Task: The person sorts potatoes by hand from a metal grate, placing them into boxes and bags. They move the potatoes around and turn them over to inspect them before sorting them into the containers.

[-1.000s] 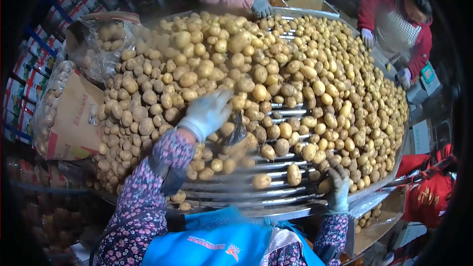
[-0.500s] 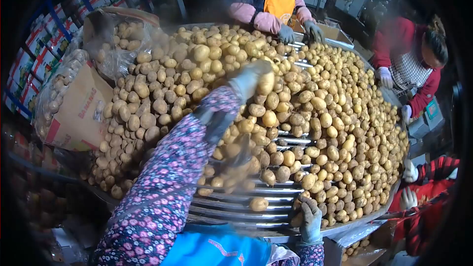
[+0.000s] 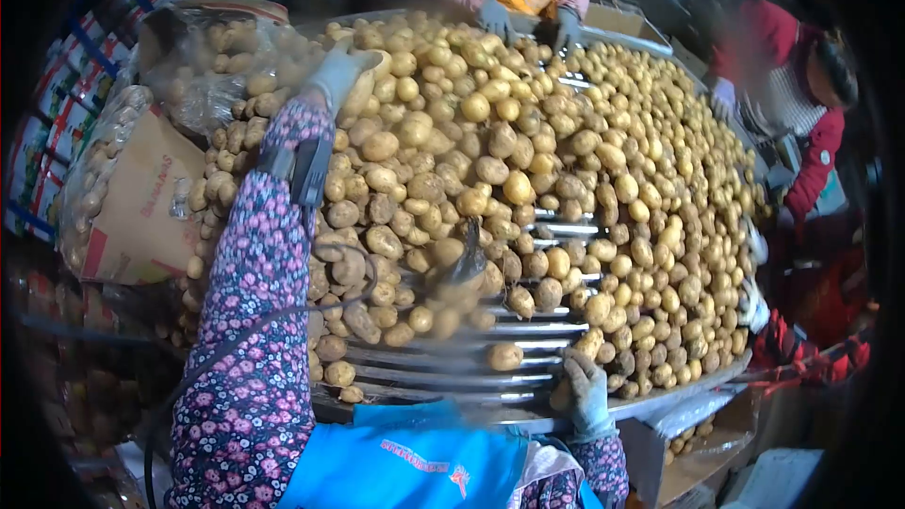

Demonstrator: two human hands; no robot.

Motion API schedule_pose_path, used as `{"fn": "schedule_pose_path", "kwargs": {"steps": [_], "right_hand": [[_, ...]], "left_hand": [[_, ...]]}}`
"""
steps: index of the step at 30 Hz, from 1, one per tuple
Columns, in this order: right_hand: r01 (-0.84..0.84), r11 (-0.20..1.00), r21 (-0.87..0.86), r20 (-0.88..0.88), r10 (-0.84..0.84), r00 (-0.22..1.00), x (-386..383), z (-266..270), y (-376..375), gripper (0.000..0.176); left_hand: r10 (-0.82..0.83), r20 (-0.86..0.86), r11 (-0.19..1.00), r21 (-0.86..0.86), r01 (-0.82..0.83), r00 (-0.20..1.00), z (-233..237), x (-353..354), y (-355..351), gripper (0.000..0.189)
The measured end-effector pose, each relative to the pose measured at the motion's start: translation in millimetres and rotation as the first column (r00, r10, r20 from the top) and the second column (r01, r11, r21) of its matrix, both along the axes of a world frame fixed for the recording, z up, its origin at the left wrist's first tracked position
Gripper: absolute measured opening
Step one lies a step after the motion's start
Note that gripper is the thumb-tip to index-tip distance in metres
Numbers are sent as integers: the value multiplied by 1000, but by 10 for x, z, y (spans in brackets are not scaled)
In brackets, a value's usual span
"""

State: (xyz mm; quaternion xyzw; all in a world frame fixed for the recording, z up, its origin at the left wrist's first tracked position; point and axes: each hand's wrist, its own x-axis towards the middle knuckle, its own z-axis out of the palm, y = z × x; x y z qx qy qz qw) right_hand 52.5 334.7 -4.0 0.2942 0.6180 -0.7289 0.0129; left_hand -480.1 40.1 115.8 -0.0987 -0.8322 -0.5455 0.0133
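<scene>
— What's hard to read?
— My left hand (image 3: 341, 71) is blurred, far up the potatoes (image 3: 528, 160); its grip, I cannot tell.
— The right hand (image 3: 586, 394)?
— Fingers bent against potatoes at the roller table's (image 3: 452, 372) near edge; any hold is hidden.

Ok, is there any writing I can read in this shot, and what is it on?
"BANANAS": red print, tilted and soft, on the cardboard box left of the potatoes. This is a best reading.
Blue apron: a short red logo line, too blurred to read.
Stacked cartons at far left: red and blue marks, too small to read.
Nothing else is legible.
</scene>
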Motion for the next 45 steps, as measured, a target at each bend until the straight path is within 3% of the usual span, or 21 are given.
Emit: {"fn": "schedule_pose_path", "kwargs": {"steps": [2,3,4,6,7,8,10,12,14,16,17,18,20,22,27,28,30,32,34,41,45], "right_hand": [[15,1000,4,55,-15,998,-13,7,-6,29],[21,999,33,32,-22,999,0,-68,-3,28],[-29,998,50,46,27,999,-11,38,2,32],[14,994,-106,32,-11,999,6,55,3,34],[23,993,-118,35,-19,999,-20,143,-11,35],[33,977,-209,5,-33,999,-49,204,-35,39],[-27,990,-139,-158,4,987,-59,63,-20,44],[-165,728,665,-270,440,856,-145,72,9,49],[-184,980,-78,-384,141,913,-251,302,-175,50],[-235,826,513,-347,449,823,-320,194,-97,51],[-174,985,11,-337,167,927,-270,305,-203,47],[-20,873,-488,-200,-90,976,-205,413,-282,43],[19,841,-541,-191,-145,971,-42,333,-268,52],[61,734,-677,-203,-266,942,137,362,-296,60],[178,448,-876,-194,-666,720,528,203,-152,67],[202,454,-868,-245,-744,621,610,137,-52,63],[181,370,-911,-239,-833,499,808,-240,94,58],[298,227,-927,-101,-917,385,1043,-504,154,54],[264,205,-942,-125,-949,289,1349,-615,192,56],[734,-86,-674,-99,-974,-205,2703,-667,467,61],[595,-212,-776,-166,-840,-516,3741,-925,1101,39]], "left_hand": [[18,159,985,-173,10,987,-96,-10,252,74],[-19,-23,901,-434,7,1000,-91,50,327,70],[-38,-10,900,-435,30,999,-162,116,381,70],[-757,-184,607,-552,571,627,-260,316,332,65],[-605,52,793,-52,607,794,-118,811,485,60],[-500,367,844,410,346,784,75,1426,730,55],[-567,509,775,596,210,648,40,2028,924,50],[-602,624,753,651,96,498,-257,2461,1110,47],[-761,555,624,769,142,336,-569,2846,1234,50],[-831,432,541,772,334,349,-714,3293,1412,49],[-879,152,466,477,745,453,-842,3396,1409,46],[-908,222,382,788,482,356,-979,3543,1421,45],[-919,-23,380,212,900,394,-690,3668,1447,45],[-955,291,295,931,214,54,-459,3746,1560,46],[-728,535,685,575,447,429,-809,3807,1468,41],[-732,533,678,509,530,425,-1062,3824,1397,40],[-880,77,456,-139,879,469,-1521,3876,1275,33],[-876,255,362,-213,907,409,-2085,3873,1081,30],[-968,-39,243,-391,888,248,-1846,4043,1237,28],[-960,4,250,-449,858,282,-1951,4053,1224,27],[-955,-11,267,-465,844,295,-1955,4065,1231,27]]}}
